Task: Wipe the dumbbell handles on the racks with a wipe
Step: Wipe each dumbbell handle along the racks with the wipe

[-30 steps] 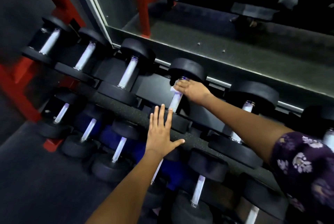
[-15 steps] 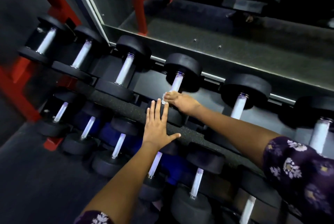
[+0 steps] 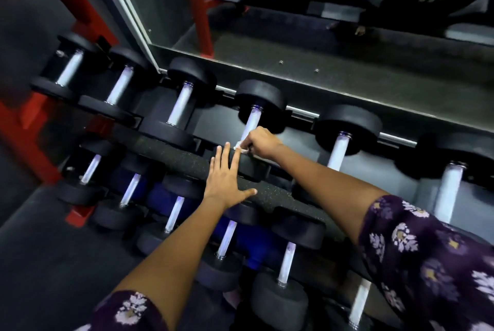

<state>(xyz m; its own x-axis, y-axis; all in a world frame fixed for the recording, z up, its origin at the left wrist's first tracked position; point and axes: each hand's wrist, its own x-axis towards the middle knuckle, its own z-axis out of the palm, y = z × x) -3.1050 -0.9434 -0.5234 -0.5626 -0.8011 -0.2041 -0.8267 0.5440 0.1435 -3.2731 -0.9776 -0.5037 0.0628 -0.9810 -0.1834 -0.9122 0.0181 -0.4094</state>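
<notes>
- White wipe [image 3: 242, 146], bunched small, sits pinched in my right hand [image 3: 260, 143]; the grip is curled round it at the near end of a dumbbell handle [image 3: 252, 125] on the upper rack, so only a corner of the cloth shows past my knuckles.
- That handle is pale, bright metal, the fourth from the left on the top row. Its long axis runs away from me and slightly to the right, from the near black head, mostly hidden under my hand, up to the far black head [image 3: 260, 102].
- So the bare stretch of the handle lies straight ahead of my right grip, along that axis. I judge the next stroke needs a slide up toward the far head, keeping the wipe wrapped on the bar.
- My left hand [image 3: 227, 177] is spread flat, fingers straight and thumb out, pressing on the speckled rubber edge [image 3: 171, 155] of the upper shelf just beside the right hand. It holds nothing; I take it as a brace.
- The right hand is the one nearer the handle; the left lies just short of it.
- More dumbbells sit either side on the top row, their handles lying roughly parallel, and a lower row [image 3: 173, 213] sits below the rubber edge; whether any are already wiped I cannot tell.
- A mirror [image 3: 294, 44] runs behind the rack.
</notes>
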